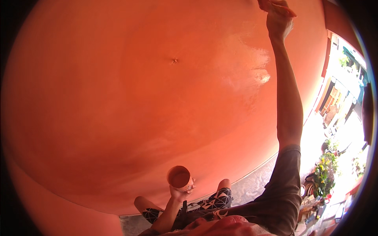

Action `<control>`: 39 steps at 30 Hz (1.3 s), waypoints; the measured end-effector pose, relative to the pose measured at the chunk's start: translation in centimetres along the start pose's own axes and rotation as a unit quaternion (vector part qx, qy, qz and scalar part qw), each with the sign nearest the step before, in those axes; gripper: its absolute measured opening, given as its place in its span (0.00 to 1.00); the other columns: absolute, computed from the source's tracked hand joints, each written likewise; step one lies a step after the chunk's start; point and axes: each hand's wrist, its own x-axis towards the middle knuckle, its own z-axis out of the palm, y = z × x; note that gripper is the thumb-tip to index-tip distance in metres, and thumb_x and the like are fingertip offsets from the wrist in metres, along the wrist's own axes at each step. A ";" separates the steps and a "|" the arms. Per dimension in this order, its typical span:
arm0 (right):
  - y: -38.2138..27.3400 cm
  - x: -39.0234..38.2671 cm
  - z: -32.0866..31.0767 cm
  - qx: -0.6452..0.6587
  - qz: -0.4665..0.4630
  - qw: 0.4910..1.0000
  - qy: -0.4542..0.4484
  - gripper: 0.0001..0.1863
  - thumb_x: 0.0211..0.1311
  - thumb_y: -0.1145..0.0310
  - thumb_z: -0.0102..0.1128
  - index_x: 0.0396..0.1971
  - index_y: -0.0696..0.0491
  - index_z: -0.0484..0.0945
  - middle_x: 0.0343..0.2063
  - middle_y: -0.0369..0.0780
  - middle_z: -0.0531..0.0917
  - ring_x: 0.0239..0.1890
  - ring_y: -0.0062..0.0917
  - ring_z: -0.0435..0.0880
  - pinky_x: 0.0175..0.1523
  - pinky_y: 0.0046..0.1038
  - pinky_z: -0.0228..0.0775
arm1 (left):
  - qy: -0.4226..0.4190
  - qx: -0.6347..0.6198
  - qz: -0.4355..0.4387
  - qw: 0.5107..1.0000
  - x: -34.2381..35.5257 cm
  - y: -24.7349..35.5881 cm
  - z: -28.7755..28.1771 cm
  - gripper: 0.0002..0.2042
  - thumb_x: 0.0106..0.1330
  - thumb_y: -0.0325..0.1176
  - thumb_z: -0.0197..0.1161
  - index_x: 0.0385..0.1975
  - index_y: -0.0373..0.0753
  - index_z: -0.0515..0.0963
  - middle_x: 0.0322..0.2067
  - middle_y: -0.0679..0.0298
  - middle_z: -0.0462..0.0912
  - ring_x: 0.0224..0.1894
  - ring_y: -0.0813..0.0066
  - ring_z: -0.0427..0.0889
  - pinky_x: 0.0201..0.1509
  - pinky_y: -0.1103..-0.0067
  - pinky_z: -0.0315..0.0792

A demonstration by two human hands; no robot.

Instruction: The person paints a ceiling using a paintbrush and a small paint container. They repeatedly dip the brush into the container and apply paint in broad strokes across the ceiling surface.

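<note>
My left hand [182, 194] is low in front of my body, its fingers wrapped round an orange-stained cup [178, 168]. Orange paint [179, 179] lies inside the cup, whose mouth tips toward the view. High at the upper right, my right arm is stretched up, and my right hand [280, 26] is closed round an orange-covered paintbrush [271, 5]. The brush is against or very near the orange wall [130, 78]; which of the two I cannot tell. A shiny, wet-looking patch with ragged stroke edges [258, 69] shows on the wall left of my right forearm.
A small rough hole or knot [175, 60] marks the wall's middle. Grey floor [256, 177] runs along the wall's foot. To the right, a bright opening shows potted plants [326, 173], wooden pieces [332, 104] and assorted clutter. Another orange wall [75, 216] meets this one at lower left.
</note>
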 end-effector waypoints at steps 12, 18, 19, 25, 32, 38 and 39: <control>-10.7 -9.5 -0.5 0.207 0.147 0.869 -0.425 0.08 0.67 0.70 0.61 0.37 0.59 0.81 0.40 0.45 0.83 0.37 0.32 0.84 0.44 0.30 0.77 | 0.022 -0.003 0.020 1.000 -0.7 0.1 -1.7 0.30 0.65 0.56 0.58 0.61 0.42 0.71 0.52 0.48 0.73 0.46 0.55 0.74 0.34 0.77 0.78; -2.6 -0.7 1.9 0.171 0.053 0.979 -0.098 0.07 0.64 0.74 0.66 0.29 0.59 0.79 0.27 0.39 0.84 0.29 0.23 0.85 0.34 0.25 0.77 | 0.008 -0.015 0.000 1.000 0.3 -0.3 -2.1 0.31 0.64 0.56 0.59 0.62 0.43 0.71 0.52 0.48 0.72 0.47 0.55 0.74 0.35 0.78 0.78; -4.5 -0.9 3.0 0.142 -0.006 0.989 -0.046 0.07 0.64 0.73 0.67 0.29 0.60 0.80 0.28 0.40 0.86 0.30 0.24 0.87 0.35 0.26 0.79 | 0.018 -0.013 0.008 1.000 -0.3 0.0 -2.1 0.31 0.64 0.56 0.59 0.62 0.43 0.71 0.53 0.48 0.72 0.47 0.55 0.74 0.35 0.78 0.78; -12.6 -11.1 2.9 -0.098 -0.243 0.913 -0.311 0.17 0.46 0.71 0.67 0.39 0.40 0.85 0.40 0.32 0.88 0.30 0.28 0.84 0.32 0.29 0.77 | 0.022 -0.003 0.014 1.000 -1.0 0.6 -2.4 0.31 0.64 0.55 0.59 0.62 0.43 0.71 0.53 0.49 0.72 0.48 0.55 0.74 0.35 0.78 0.78; -12.0 -11.4 5.8 0.188 0.071 0.906 -0.373 0.06 0.58 0.64 0.60 0.35 0.40 0.82 0.26 0.34 0.86 0.31 0.30 0.86 0.32 0.36 0.77 | 0.021 -0.004 -0.001 1.000 -0.7 0.7 -3.0 0.30 0.64 0.54 0.60 0.63 0.43 0.70 0.54 0.49 0.71 0.48 0.55 0.73 0.37 0.76 0.78; -10.3 -1.2 4.5 -0.047 0.031 0.982 -0.179 0.09 0.64 0.65 0.65 0.34 0.55 0.80 0.25 0.41 0.86 0.26 0.25 0.86 0.30 0.29 0.77 | 0.016 0.014 0.019 1.000 -0.3 0.0 -2.3 0.30 0.65 0.54 0.60 0.63 0.43 0.70 0.51 0.50 0.71 0.47 0.56 0.73 0.36 0.77 0.78; -9.9 -0.9 4.4 -0.132 -0.037 0.977 -0.161 0.08 0.64 0.65 0.65 0.36 0.55 0.81 0.26 0.41 0.86 0.26 0.25 0.86 0.29 0.29 0.76 | 0.018 -0.002 0.018 1.000 -0.3 -0.3 -2.1 0.29 0.66 0.52 0.58 0.61 0.41 0.71 0.51 0.48 0.72 0.47 0.55 0.74 0.35 0.77 0.78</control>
